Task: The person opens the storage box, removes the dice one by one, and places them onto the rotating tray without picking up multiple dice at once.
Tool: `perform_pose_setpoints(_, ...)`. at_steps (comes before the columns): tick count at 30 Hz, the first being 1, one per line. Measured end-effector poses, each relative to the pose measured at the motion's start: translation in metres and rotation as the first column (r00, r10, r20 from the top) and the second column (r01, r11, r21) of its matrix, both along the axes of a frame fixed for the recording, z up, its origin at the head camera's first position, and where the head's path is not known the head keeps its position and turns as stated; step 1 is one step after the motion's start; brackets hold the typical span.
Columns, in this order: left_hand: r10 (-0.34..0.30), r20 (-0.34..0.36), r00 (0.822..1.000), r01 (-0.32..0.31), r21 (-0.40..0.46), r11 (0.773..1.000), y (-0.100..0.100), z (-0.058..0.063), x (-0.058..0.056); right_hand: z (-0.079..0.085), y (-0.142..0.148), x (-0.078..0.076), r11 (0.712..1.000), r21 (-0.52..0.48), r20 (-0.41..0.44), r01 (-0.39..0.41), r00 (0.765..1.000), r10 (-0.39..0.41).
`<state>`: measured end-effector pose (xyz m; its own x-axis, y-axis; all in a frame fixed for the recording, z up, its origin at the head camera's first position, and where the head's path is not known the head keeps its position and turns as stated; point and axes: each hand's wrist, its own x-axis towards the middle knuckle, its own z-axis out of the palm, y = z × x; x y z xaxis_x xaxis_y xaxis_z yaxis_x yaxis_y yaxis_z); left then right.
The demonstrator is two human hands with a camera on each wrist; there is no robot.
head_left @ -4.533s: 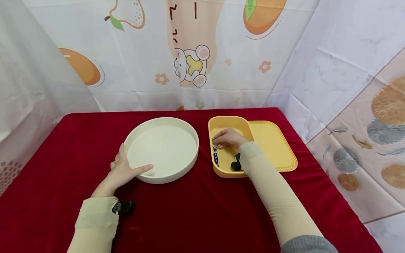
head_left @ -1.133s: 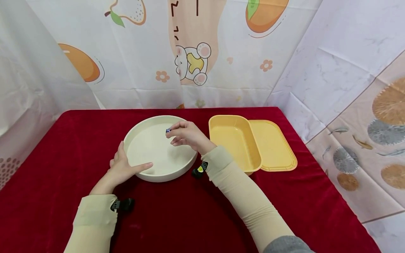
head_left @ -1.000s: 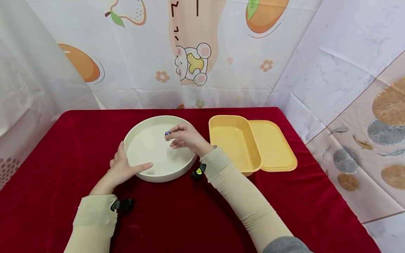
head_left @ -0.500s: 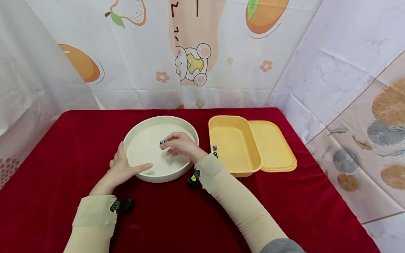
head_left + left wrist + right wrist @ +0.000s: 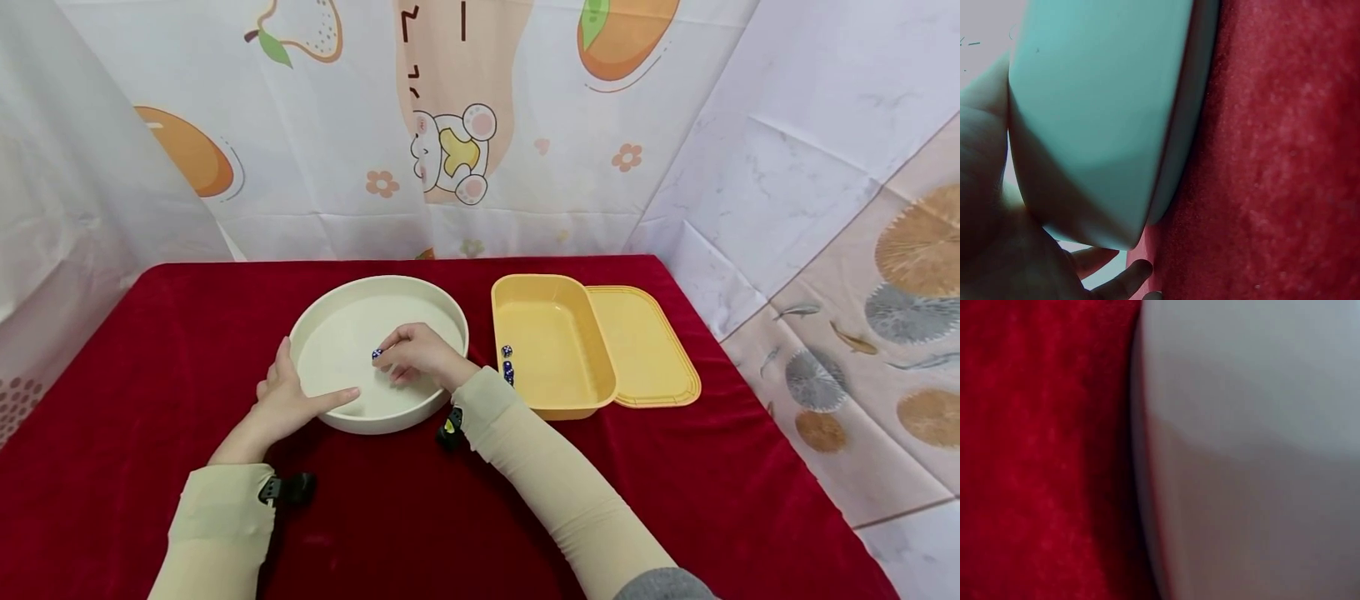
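Observation:
In the head view, my right hand [image 5: 420, 352] pinches a small blue die [image 5: 377, 354] with white pips between thumb and fingertips, low over the floor of a round cream tray [image 5: 330, 333]. At the tray's near left side, my left hand [image 5: 288, 402] rests against it with fingers spread along the outside and the thumb reaching over the near rim. The left wrist view shows that hand's fingers [image 5: 1124, 282] beside the outer wall. Right of the tray stands a yellow box [image 5: 555, 333], with several blue dice [image 5: 507, 352] along its left wall.
A flat yellow lid [image 5: 652, 350] lies against the box's right side. Red cloth [image 5: 390, 517] covers the table, whose back edge meets a printed curtain [image 5: 322, 158]. In the right wrist view, only the tray's outer wall [image 5: 1247, 487] and red cloth show.
Since the earliest frame, my right hand has moved left from the yellow box to the tray with a die, then lowered towards its floor. Dice hidden by my sleeve show again. My left hand stays put.

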<state>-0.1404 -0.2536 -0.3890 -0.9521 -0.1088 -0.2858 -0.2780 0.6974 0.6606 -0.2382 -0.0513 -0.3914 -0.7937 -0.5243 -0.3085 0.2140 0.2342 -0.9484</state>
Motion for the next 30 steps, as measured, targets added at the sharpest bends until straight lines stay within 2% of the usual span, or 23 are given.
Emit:
perform_pose_setpoints(18,0.001,-0.002,1.0,-0.001,0.015,1.0,-0.0004,0.0,0.0,0.0013,-0.0019,0.0039,0.991,0.117,-0.029,-0.06,0.998,0.064)
perform_pose_setpoints(30,-0.011,0.008,1.0,0.011,0.009,1.0,-0.0014,0.0008,0.0001,0.0024,-0.0017,0.0039,0.992,0.104,-0.023,-0.074,0.997,0.077)
